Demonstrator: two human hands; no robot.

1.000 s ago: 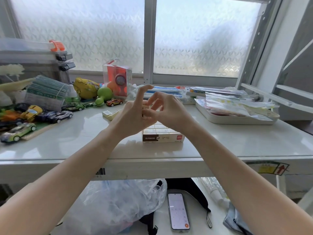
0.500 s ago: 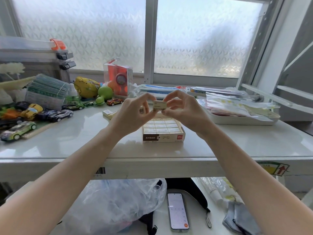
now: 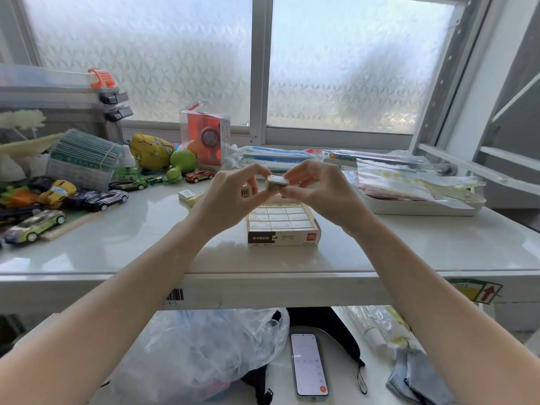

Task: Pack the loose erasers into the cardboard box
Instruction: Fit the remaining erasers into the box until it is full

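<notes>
An open cardboard box (image 3: pixel 283 238) stands in the middle of the white table, filled with rows of wrapped white erasers. Above its far end both hands hold one loose eraser (image 3: pixel 276 182) in the air. My left hand (image 3: pixel 230 197) pinches the eraser's left end between thumb and fingers, and a second eraser with a barcode (image 3: pixel 247 190) shows in its palm. My right hand (image 3: pixel 315 187) pinches the right end. More loose erasers (image 3: pixel 187 195) lie on the table to the left of my left hand.
Toy cars (image 3: pixel 105 198) and toys crowd the table's left side, beside a stack of green packets (image 3: pixel 81 162). A white tray (image 3: pixel 420 207) with plastic bags sits at the right. Below the table edge lie a plastic bag (image 3: pixel 204 352) and a phone (image 3: pixel 309 365).
One second ago my hands were clasped together over the box with no eraser showing. They have since drawn apart and now hold one eraser between them, a little higher.
</notes>
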